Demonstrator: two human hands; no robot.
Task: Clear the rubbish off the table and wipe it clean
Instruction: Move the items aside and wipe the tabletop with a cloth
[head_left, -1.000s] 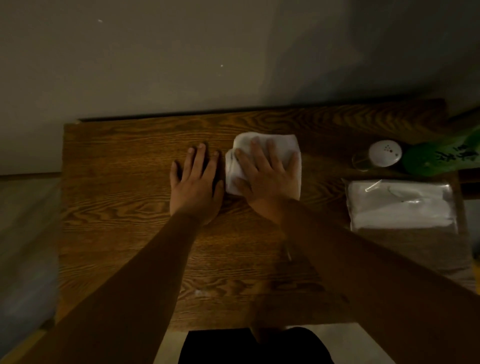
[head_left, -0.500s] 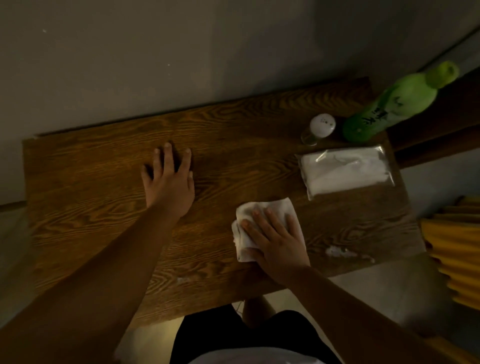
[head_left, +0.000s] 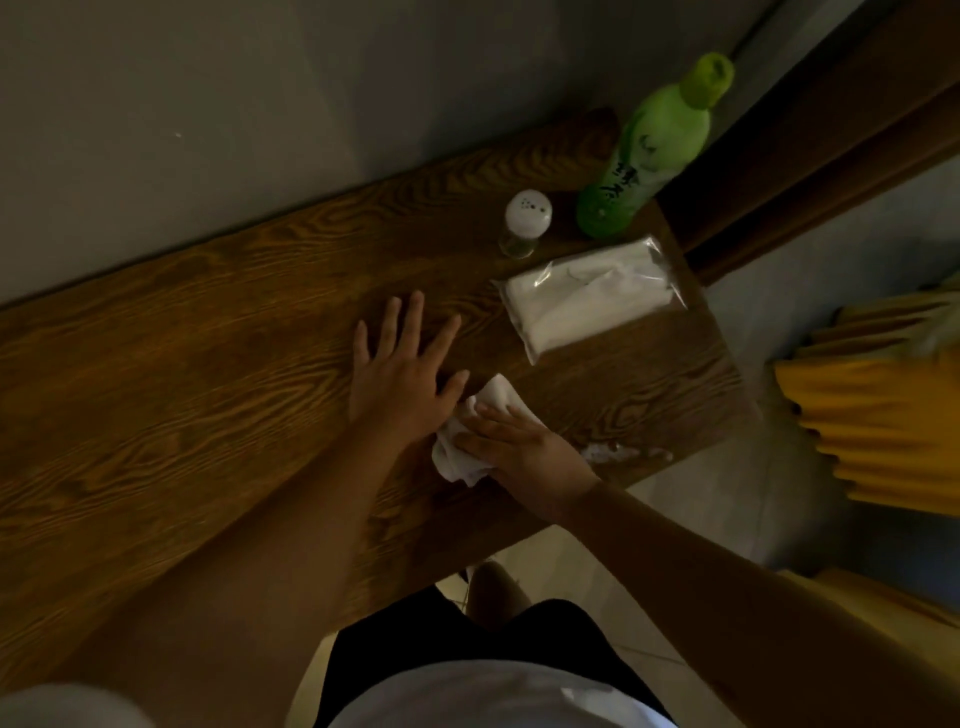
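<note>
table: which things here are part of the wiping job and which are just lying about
Job:
white cloth under the right hand
left hand flat on the table
pale smear

Lying about:
green bottle
shaker
tissue pack

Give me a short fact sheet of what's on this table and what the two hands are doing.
surface: wooden table against a grey wall
left hand: flat on the wood, fingers spread, holding nothing
right hand: pressing a crumpled white cloth near the front edge
mess: whitish smear at the front edge, right of the cloth
far right corner: green bottle, upright
beside it: small shaker with a white perforated top
nearer: clear pack of white tissues, lying flat
</note>
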